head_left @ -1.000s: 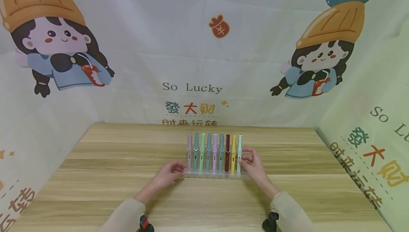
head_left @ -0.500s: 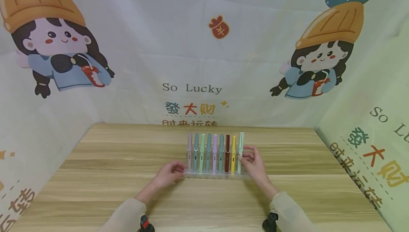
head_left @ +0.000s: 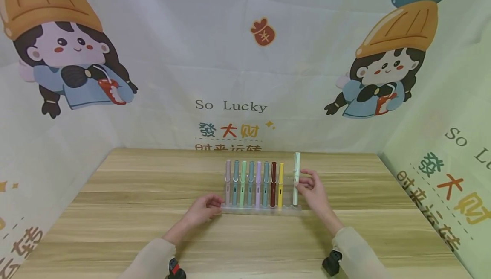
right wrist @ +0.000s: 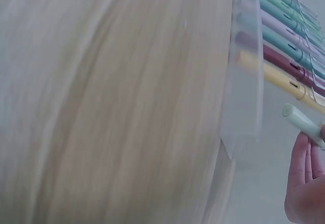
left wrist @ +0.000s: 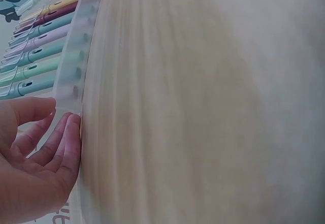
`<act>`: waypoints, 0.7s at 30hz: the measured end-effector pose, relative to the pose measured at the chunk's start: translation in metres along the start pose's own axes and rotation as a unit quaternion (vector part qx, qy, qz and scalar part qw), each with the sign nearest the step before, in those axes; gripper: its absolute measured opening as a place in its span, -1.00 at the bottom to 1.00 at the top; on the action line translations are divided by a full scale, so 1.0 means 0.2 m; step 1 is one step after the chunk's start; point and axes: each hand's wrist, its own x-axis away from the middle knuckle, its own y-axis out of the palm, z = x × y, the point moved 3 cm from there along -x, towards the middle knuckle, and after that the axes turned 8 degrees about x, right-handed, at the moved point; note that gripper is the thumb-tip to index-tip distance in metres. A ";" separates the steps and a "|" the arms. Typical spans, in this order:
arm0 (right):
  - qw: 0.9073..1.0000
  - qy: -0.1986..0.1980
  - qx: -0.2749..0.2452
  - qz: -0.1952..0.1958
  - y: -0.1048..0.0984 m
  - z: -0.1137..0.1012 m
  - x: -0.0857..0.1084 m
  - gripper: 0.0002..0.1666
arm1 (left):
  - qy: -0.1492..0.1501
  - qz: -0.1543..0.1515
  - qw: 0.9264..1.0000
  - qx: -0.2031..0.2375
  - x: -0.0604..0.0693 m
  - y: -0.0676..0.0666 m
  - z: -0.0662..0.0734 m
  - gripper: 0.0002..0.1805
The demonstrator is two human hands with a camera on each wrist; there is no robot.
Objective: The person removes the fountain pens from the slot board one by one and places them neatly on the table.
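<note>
A clear plastic pen stand (head_left: 261, 211) holds a row of upright capped pens, among them a yellow pen (head_left: 281, 181) and a dark red pen (head_left: 273, 185). Its left end is held by my left hand (head_left: 203, 207), thumb and fingertips at the corner; the left wrist view shows this left hand (left wrist: 43, 153) too. A pale mint pen (head_left: 297, 166) is pinched by my right hand (head_left: 313, 189), nearly upright over the stand's right end. In the right wrist view the mint pen's lower end (right wrist: 297, 115) is apart from the stand's base.
Beneath everything lies a wood-grain table (head_left: 245, 249). A pale cloth backdrop (head_left: 307, 27) with cartoon figures and lettering rises behind the table and at both sides.
My right hand has raised the mint pen out of its slot beside the yellow pen and carried it to the right. The left hand and the stand stay where they were.
</note>
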 end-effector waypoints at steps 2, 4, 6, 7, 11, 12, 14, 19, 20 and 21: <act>1.000 -0.008 0.006 -0.002 -0.02 0.01 0.00 -0.53 | 0.000 0.000 1.000 0.000 0.00 0.00 0.00 -0.76; 1.000 -0.013 0.013 -0.006 -0.04 0.01 0.01 -0.53 | 0.002 0.000 1.000 0.001 0.00 0.00 0.00 -0.77; 1.000 -0.015 0.019 -0.009 -0.07 0.01 0.01 -0.53 | 0.003 0.000 1.000 0.003 0.00 0.00 0.00 -0.77; 1.000 -0.013 0.023 -0.012 -0.08 0.01 0.02 -0.52 | 0.003 0.001 1.000 0.003 0.00 0.00 0.00 -0.77; 0.999 0.003 0.043 -0.024 -0.13 0.02 0.02 -0.52 | 0.005 -0.001 1.000 0.001 0.00 0.00 0.00 -0.77; 0.998 0.014 0.051 -0.031 -0.14 0.03 0.02 -0.52 | 0.006 -0.001 1.000 0.000 0.00 0.00 0.00 -0.77; 0.997 0.036 0.059 -0.044 -0.15 0.04 0.02 -0.52 | 0.007 -0.003 1.000 -0.002 0.00 0.00 0.01 -0.78; 0.993 0.078 0.053 -0.070 -0.17 0.08 0.02 -0.51 | 0.011 -0.004 1.000 -0.003 0.00 0.00 0.02 -0.79; 0.993 0.080 0.053 -0.073 -0.17 0.08 0.02 -0.51 | 0.010 -0.004 1.000 -0.002 0.00 0.00 0.02 -0.79; 0.993 0.083 0.051 -0.072 -0.17 0.09 0.02 -0.51 | 0.009 -0.004 1.000 -0.002 0.00 0.00 0.02 -0.79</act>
